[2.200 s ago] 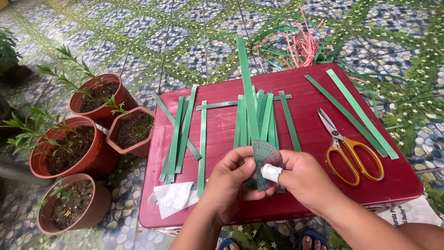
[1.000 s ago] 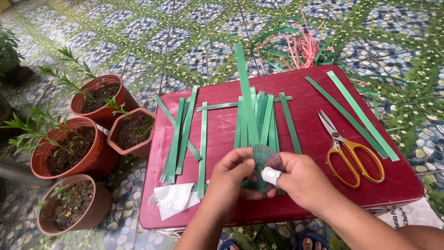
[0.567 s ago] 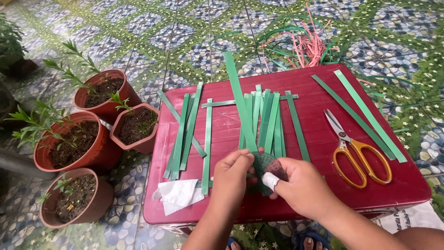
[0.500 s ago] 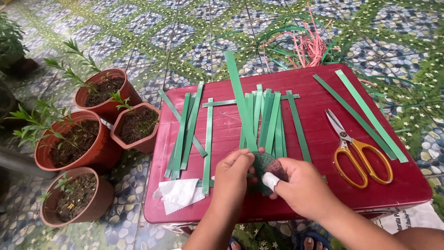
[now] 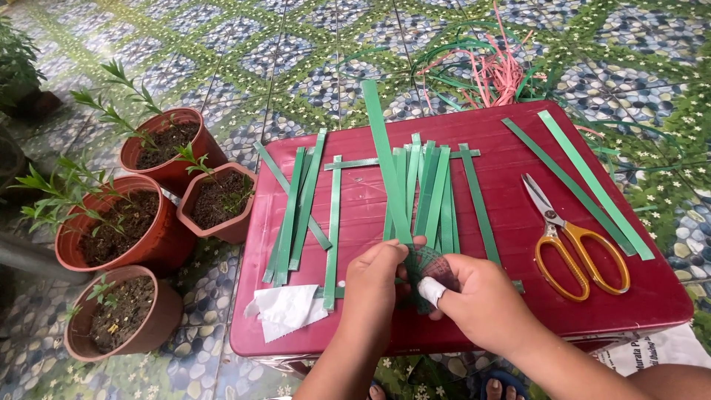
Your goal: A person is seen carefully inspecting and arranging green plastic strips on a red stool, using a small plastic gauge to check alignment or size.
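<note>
Green strips are being woven at the near edge of the red table [image 5: 652, 296]. Both hands meet over a small woven disc [image 5: 433, 265]: the left hand [image 5: 378, 285] has its fingers curled and pressed together, pinching the base of a long strip [image 5: 386, 163] that runs away from the person; the right hand [image 5: 481, 296], one fingertip wrapped in white tape [image 5: 431, 290], pinches the disc's other edge. My worry is the grip: if either pinch loosens, the springy strip could flick out and the weave come undone, and pulling too hard could crease or tear it. A white tissue [image 5: 285, 310] lies just left of the hands. Farther back lie loose strips [image 5: 304, 200], with orange-handled scissors [image 5: 574, 248] to the right, near enough that a sweeping forearm might knock them. Potted plants [image 5: 148, 200] stand on the floor at left.
</note>
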